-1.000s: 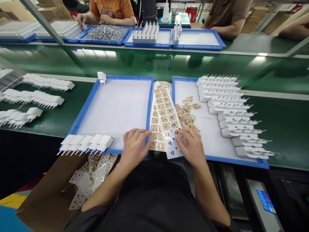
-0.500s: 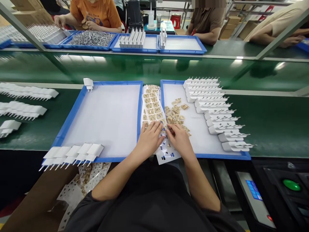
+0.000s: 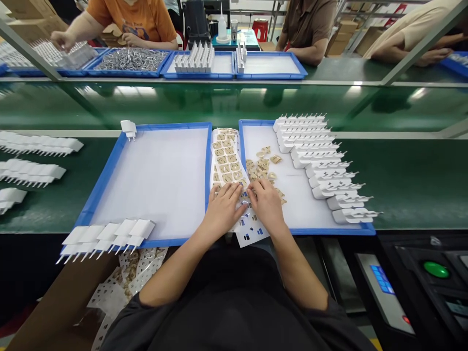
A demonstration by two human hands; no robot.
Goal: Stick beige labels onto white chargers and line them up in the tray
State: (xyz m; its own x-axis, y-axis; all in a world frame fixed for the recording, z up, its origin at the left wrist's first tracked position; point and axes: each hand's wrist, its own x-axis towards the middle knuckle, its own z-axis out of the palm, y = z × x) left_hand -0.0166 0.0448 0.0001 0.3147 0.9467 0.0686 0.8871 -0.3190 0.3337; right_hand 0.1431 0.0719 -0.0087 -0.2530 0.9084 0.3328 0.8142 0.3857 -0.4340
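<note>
My left hand (image 3: 224, 209) lies flat on a sheet of tan stickers (image 3: 229, 161), its fingers stretched out and holding the sheet down. At the sheet's right edge, my right hand (image 3: 266, 202) has thumb and fingers pinched together; what is between them is too small to make out. The sheet's near end (image 3: 252, 231) shows cut-out holes where no stickers sit. Beyond my right hand, loose tan pieces (image 3: 261, 168) are heaped in the right blue-rimmed tray (image 3: 292, 195). Rows of white plug adapters (image 3: 318, 156) line that tray's right side.
The left blue-rimmed tray (image 3: 164, 175) carries white adapters (image 3: 109, 234) at its near edge and one adapter (image 3: 128, 129) at its far corner. More adapters (image 3: 32, 170) sit on the green belt. Across the line, a co-worker in an orange shirt (image 3: 135, 24) reaches sideways.
My right hand has shifted slightly away from me along the sheet's edge. My left hand stays on the sheet. The co-worker's hand across the line has moved left over the white parts.
</note>
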